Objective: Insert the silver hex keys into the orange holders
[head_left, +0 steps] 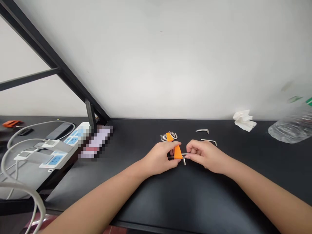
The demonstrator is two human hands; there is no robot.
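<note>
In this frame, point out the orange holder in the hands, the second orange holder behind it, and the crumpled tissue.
orange holder in the hands [178,152]: head view, middle of its orange face between both hands.
second orange holder [169,136]: head view, orange body with hex keys in it.
crumpled tissue [244,120]: head view, centre of the white wad.

From my headset feed I see two bare forearms, unsleeved right up to the frame's bottom edge, one entering from about 7 o'clock, the other from about 4 o'clock. My left hand [161,159] and right hand [207,156] wear no gloves, rings, watch or wristband that I can make out. Fingernails look short and unpainted, though they are too small to judge closely.
</note>
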